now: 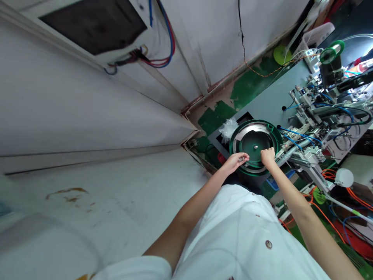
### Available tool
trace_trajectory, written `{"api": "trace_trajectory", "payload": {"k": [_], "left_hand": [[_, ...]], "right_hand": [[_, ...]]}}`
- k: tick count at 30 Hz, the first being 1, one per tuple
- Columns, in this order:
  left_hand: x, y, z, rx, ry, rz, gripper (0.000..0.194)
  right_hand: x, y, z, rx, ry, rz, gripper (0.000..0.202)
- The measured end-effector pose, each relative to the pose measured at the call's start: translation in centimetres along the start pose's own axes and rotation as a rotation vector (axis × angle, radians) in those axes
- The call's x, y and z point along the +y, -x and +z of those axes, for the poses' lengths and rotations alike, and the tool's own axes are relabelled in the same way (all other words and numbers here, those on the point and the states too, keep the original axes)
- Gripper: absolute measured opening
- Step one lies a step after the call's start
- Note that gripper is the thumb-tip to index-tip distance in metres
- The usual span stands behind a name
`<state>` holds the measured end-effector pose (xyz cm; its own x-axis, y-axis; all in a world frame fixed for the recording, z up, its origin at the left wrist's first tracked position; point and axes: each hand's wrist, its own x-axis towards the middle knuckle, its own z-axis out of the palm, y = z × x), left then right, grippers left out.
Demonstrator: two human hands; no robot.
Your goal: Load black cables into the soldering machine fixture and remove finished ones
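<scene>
A round green bowl [252, 148] with a metallic inner ring stands on the grey machine table, a small bolt-like piece at its centre. My left hand [235, 161] is over the bowl's near left rim, palm partly up, fingers curled round small metal parts [241, 158]. Over the right side of the bowl is my right hand [268, 156], its fingers closed together. What it holds, if anything, is hidden.
A clear plastic bag [229, 130] lies left of the bowl on the grey table [266, 93]. Machinery with blue tubes [309, 109] stands at the right. Orange hoses [328, 217] run below it. White wall panels [87, 101] rise at the left.
</scene>
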<state>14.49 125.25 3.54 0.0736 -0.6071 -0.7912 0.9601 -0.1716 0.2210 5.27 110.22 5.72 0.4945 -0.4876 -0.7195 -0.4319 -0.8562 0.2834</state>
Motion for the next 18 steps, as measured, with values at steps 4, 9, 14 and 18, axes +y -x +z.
{"api": "trace_trajectory", "payload": {"k": [4,9,14,18], "left_hand": [[-0.4,0.3,0.2,0.010,0.005,-0.001,0.027],[-0.6,0.4,0.3,0.003,-0.002,-0.003,0.027],[-0.7,-0.5,1.2,-0.038,-0.014,0.005,0.025],[-0.9,-2.0,2.6,-0.064,0.004,0.004,0.034]], "right_hand": [[-0.3,0.1,0.1,0.009,-0.012,0.019,0.031],[0.0,0.0,0.2,0.032,-0.037,-0.018,0.030],[1.5,-0.1,-1.2,0.093,-0.091,-0.072,0.026],[2.6,0.1,-3.4,0.098,-0.169,-0.193,0.022]]}}
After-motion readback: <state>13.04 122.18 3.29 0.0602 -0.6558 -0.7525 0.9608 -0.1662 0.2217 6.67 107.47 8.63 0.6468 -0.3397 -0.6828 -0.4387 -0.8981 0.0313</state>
